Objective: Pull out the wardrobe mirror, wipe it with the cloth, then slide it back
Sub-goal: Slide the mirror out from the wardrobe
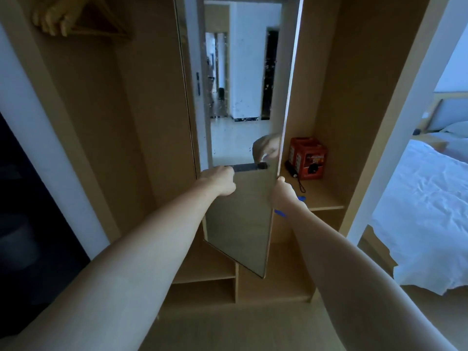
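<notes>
A tall narrow mirror (238,224) stands out from the wooden wardrobe (316,72), and its glass is speckled with spots. My left hand (220,183) grips the left end of a dark bar handle (249,167) that lies across the mirror. At the mirror's right edge, the fingers of my right hand (281,191) curl round it. Bits of a blue cloth (279,213) peek out beside and under that hand and wrist. The mirror reflects the right hand's fingers.
A red box (307,158) and a black flashlight (291,171) with a strap sit on the shelf (326,203) right of the mirror. Wooden hangers (63,19) hang at the upper left. Low shelves lie below, and a white bed (430,198) is at the right.
</notes>
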Tool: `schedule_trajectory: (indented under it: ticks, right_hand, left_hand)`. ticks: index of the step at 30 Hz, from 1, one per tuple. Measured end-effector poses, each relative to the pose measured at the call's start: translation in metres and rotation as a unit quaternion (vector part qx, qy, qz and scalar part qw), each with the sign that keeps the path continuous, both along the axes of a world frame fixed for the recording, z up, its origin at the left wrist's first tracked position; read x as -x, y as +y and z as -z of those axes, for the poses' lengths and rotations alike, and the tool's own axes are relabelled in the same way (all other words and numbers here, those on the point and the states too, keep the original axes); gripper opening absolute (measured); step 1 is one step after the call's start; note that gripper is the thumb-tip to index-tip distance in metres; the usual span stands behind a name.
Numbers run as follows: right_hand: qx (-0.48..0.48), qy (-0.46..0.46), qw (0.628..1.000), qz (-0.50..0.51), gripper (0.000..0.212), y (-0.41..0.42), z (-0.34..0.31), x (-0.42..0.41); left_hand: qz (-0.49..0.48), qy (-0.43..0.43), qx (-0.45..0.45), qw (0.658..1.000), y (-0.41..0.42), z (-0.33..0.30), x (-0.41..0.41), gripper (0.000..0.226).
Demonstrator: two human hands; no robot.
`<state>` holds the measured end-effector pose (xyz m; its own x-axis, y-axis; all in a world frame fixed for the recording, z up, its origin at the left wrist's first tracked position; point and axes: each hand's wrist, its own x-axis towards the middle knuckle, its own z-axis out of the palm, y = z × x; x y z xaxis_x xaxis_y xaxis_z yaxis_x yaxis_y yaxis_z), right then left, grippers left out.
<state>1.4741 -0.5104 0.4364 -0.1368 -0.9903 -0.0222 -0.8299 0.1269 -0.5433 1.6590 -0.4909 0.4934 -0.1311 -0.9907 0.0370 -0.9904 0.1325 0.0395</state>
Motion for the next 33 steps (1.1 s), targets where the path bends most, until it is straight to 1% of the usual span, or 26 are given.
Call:
schedule_trajectory:
  ticks: [2,5,10,15,19,22,25,27,33]
  right_hand:
    - [0.004,0.013,1.0,-0.003,0.039,-0.007,0.001,0.009]
    - [0.009,0.034,0.999,-0.012,0.039,-0.021,0.003,0.019]
    - [0.011,0.021,0.999,-0.025,0.039,-0.044,0.0,0.033]
    - [0.006,0.026,0.999,-0.046,0.035,-0.063,-0.001,0.045]
    - [0.012,0.024,0.998,-0.055,0.032,-0.075,-0.005,0.052]
    - [0.038,0.029,0.998,-0.039,0.026,-0.082,-0.011,0.057]
    - [0.055,-0.021,0.998,-0.02,0.029,-0.09,-0.013,0.057]
    - [0.054,-0.052,0.997,-0.027,0.026,-0.097,-0.012,0.057]
    - [0.056,-0.047,0.995,-0.065,0.028,-0.111,-0.006,0.062]
  left_hand:
    - [-0.005,-0.002,-0.005,1.0,-0.006,-0.001,0.009,0.012]
    - [-0.006,-0.016,-0.001,1.0,-0.014,-0.006,0.021,0.013]
    - [-0.025,-0.006,0.023,0.999,-0.027,-0.009,0.034,0.012]
    - [-0.048,-0.033,0.029,0.998,-0.039,-0.01,0.04,0.015]
    - [-0.072,-0.025,0.021,0.997,-0.046,-0.009,0.044,0.017]
    - [-0.085,-0.02,0.009,0.996,-0.05,-0.009,0.05,0.018]
    - [-0.092,-0.008,0.006,0.996,-0.054,-0.009,0.058,0.018]
    - [-0.1,-0.003,0.007,0.995,-0.056,-0.009,0.061,0.013]
    - [-0.115,-0.008,0.012,0.993,-0.059,-0.009,0.065,0.014]
